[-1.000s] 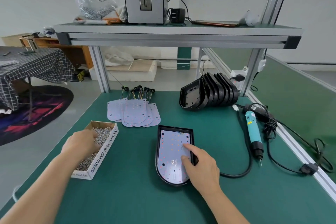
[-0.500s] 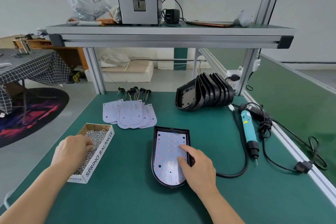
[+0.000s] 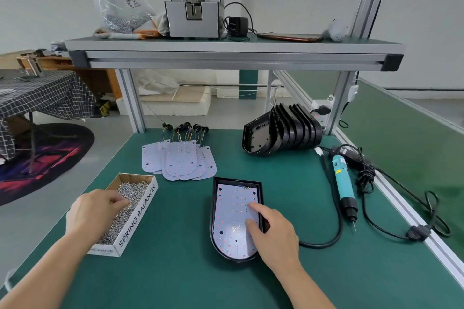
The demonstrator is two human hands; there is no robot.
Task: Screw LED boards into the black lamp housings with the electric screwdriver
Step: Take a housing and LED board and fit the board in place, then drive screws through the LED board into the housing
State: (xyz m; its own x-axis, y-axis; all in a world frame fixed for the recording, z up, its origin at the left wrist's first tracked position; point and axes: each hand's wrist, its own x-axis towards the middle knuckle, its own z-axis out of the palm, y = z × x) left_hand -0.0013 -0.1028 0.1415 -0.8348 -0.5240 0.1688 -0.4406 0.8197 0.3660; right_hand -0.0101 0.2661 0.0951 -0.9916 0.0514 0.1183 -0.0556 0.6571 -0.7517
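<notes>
A black lamp housing [image 3: 237, 180] lies flat on the green bench with a white LED board [image 3: 229, 211] seated inside it. My right hand [image 3: 272, 236] presses on the board's right side with a straight index finger and the thumb. My left hand [image 3: 96, 213] reaches into a cardboard box [image 3: 136, 217] of small silver screws [image 3: 131, 189], its fingertips bunched in the pile. The teal electric screwdriver [image 3: 342, 183] lies untouched on the bench to the right, tip pointing towards me.
Loose LED boards [image 3: 180, 160] with wire tails are fanned out behind the box. A stack of empty black housings [image 3: 281, 130] stands at the back right. The screwdriver's black cable [image 3: 334, 236] loops near the housing. An aluminium shelf [image 3: 233, 56] spans overhead.
My left hand has shifted a little within the screw box and its fingers have drawn together in the screws. My right hand stays pressed on the board.
</notes>
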